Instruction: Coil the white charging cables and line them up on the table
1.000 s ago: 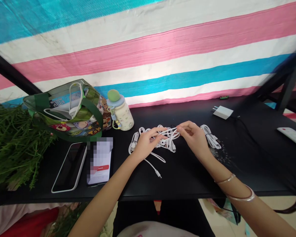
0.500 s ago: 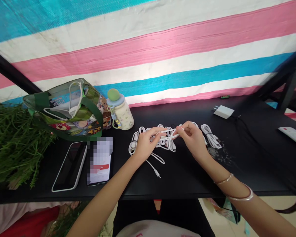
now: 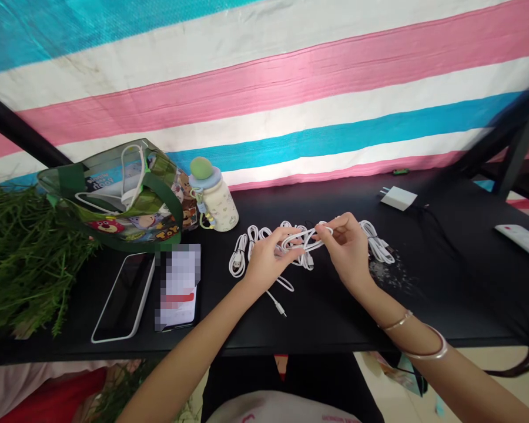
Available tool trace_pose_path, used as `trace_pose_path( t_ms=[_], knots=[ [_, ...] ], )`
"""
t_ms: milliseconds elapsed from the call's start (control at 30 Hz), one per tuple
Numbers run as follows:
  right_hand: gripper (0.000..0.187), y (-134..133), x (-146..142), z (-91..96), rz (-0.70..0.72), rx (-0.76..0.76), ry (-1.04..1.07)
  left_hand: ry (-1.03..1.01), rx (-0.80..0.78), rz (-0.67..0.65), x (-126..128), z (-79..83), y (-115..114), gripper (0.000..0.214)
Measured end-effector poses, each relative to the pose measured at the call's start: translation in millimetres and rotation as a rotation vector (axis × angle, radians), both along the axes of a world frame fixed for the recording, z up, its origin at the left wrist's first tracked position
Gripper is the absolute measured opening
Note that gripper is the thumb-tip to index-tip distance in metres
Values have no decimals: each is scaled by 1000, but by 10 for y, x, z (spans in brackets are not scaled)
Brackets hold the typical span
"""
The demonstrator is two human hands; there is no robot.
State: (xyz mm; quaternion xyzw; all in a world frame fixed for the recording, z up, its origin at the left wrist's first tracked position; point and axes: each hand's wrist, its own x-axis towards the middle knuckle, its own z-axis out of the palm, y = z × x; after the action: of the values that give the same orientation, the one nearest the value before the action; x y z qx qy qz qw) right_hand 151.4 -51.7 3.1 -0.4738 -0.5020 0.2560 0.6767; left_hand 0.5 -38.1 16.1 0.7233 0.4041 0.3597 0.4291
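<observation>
A white charging cable [image 3: 308, 239] is held looped between my two hands, just above the black table. My left hand [image 3: 271, 255] pinches the loops at their left end, thumb below and fingers above. My right hand [image 3: 346, 244] closes thumb and fingertips on the right end. Its loose plug end [image 3: 280, 308] appears to trail onto the table below my left hand, though where it joins is hidden. Bundled white cables [image 3: 238, 258] with dark ties lie left of and behind my hands. Another tied cable bundle [image 3: 378, 242] rests right of my right hand.
Left on the table [image 3: 255, 335] lie two phones, one white-edged [image 3: 126, 296] and one lit [image 3: 178, 288]. Behind them stand a green bag [image 3: 158, 235], a bottle [image 3: 220, 205] and a leafy plant [image 3: 22, 264]. A white charger [image 3: 398, 198] and a power strip [image 3: 524, 244] lie right.
My left hand has shifted slightly right, toward my right hand. The held cable now shows as a wider loop between them, and my left thumb lies across it.
</observation>
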Motion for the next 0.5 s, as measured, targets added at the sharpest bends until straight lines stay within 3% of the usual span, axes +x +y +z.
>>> trace_pose_path(
  t_ms=[133, 500],
  knots=[
    [35, -19, -29, -19, -15, 32, -29, 113, 115, 17, 22, 2, -41, 45],
    [35, -11, 0, 31, -30, 68, -27, 27, 148, -152, -40, 22, -7, 33]
  ],
)
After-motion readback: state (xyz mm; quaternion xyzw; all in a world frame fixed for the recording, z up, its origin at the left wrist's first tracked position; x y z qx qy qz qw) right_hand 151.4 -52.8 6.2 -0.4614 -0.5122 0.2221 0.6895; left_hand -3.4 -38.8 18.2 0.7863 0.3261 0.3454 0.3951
